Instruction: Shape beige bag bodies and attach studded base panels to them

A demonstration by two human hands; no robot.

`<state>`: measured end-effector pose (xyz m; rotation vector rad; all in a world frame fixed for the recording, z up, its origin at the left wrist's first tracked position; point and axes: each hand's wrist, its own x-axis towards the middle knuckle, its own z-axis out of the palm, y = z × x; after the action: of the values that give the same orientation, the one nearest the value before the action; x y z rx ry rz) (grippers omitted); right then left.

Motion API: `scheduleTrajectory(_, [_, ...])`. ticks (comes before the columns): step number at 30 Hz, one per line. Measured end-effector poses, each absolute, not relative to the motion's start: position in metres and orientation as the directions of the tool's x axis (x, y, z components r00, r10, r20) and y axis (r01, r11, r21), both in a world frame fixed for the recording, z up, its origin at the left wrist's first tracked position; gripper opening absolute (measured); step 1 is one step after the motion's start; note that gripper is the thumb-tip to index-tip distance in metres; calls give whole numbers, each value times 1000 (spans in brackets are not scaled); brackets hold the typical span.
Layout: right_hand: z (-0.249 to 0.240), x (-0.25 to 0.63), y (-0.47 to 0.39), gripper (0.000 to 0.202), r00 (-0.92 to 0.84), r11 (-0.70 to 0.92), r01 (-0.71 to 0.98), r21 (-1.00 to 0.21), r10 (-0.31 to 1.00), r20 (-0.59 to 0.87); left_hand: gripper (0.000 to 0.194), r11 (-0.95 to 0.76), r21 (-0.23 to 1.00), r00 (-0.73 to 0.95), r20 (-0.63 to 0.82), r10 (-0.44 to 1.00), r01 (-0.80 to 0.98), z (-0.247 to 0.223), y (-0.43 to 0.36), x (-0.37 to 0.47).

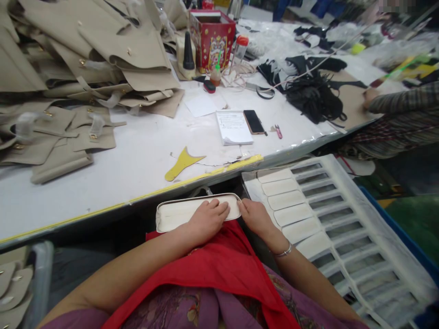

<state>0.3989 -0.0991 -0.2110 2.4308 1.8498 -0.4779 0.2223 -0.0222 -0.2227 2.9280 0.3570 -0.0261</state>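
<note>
In front of my red apron lies a long, shallow cream piece [178, 219] with rounded ends and a thin raised dark-edged rim, like a bag panel. My left hand [209, 217] rests over its near edge, fingers lying on the inner face and slightly apart; the thumb is hidden. At the piece's right end, my right hand [255, 214] pinches the rim between thumb and fingers. Beyond it, a yellow flared scraper-like tool [181, 163] lies on the white table [144, 164].
To my right stands a rack [329, 196] bearing several cream pieces [286, 201]. Beige leather parts [103, 59] are piled at left. A notepad [234, 128], phone [254, 121], pink snips [278, 131] and red box [212, 41] sit on the table. A co-worker's sleeve [404, 98] shows at right.
</note>
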Motion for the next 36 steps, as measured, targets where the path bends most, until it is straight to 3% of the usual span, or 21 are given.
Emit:
scheduleTrajectory(5, [-211, 396, -95, 36, 174, -214, 971, -106, 938, -299, 47, -952, 182, 969, -42, 243, 246, -222, -23, 224])
scheduleTrajectory(8, [-214, 404, -94, 35, 149, -250, 922, -295, 933, -328, 54, -952, 184, 970, -33, 242, 244, -222, -23, 223])
scheduleTrajectory(10, [-218, 413, -94, 38, 138, -373, 758, -535, 894, -427, 57, -950, 193, 969, -38, 243, 246, -222, -22, 222])
scheduleTrajectory(12, [-220, 421, -94, 46, 98, -529, 455, -716, 829, -551, 58, -947, 205, 969, -53, 243, 249, -222, -21, 222])
scheduleTrajectory(15, [-224, 430, -95, 51, 31, -635, 78, -769, 772, -634, 62, -942, 225, 969, -65, 239, 248, -222, -19, 222])
scheduleTrajectory(20, [-239, 437, -92, 39, -35, -648, -118, -753, 760, -649, 66, -934, 271, 972, -56, 227, 234, -221, -14, 222])
scheduleTrajectory(24, [-249, 439, -85, 34, -74, -659, -116, -743, 752, -655, 65, -927, 311, 977, -37, 210, 211, -224, -10, 219])
scheduleTrajectory(29, [-234, 437, -71, 28, -68, -670, 166, -724, 725, -686, 62, -924, 329, 980, -60, 187, 197, -226, -8, 223])
scheduleTrajectory(33, [-215, 430, -65, 31, -47, -654, 277, -704, 722, -690, 69, -919, 329, 976, -80, 202, 217, -212, -14, 224])
scheduleTrajectory(36, [-213, 426, -66, 35, 11, -637, 399, -659, 722, -692, 79, -887, 436, 971, 102, 216, 151, -205, -18, 199])
